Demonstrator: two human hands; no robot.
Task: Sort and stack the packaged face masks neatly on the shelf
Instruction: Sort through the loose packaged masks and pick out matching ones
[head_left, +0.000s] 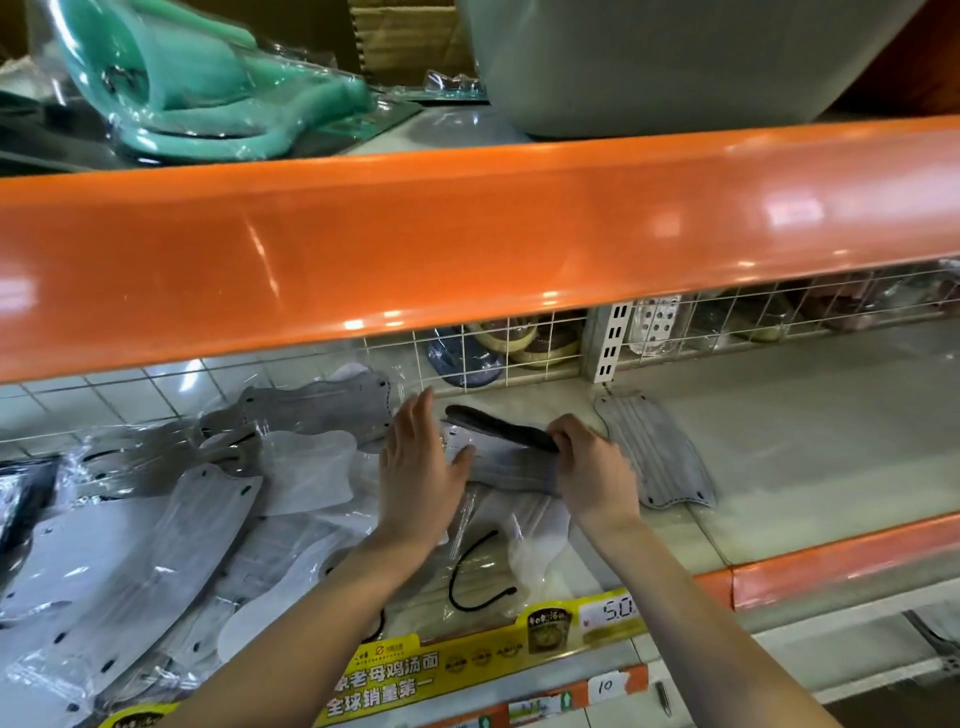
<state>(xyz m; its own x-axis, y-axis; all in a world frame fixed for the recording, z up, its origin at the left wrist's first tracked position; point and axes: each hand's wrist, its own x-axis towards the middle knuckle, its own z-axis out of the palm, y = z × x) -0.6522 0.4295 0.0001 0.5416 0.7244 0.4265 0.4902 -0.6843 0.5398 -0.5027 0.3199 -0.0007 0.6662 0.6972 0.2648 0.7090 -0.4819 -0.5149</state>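
Note:
A grey packaged face mask (509, 467) with a dark strip (498, 428) on top lies mid-shelf between my hands. My right hand (592, 467) grips its right end, fingers curled over the dark strip. My left hand (415, 467) lies flat with straight fingers on the mask's left side. A second grey mask (657, 457) rests flat on the shelf (805, 447) just right of my right hand. A loose heap of white and grey packaged masks (171, 545) covers the shelf's left part. One pack with a black ear loop (478, 571) lies below my hands.
An orange shelf beam (467, 244) hangs low over the shelf. A white wire grid (727, 317) closes the back, with goods behind it. Teal wrapped items (197, 78) and a grey tub (675, 62) sit on the upper shelf. Yellow price strip (467, 660) runs along the front edge.

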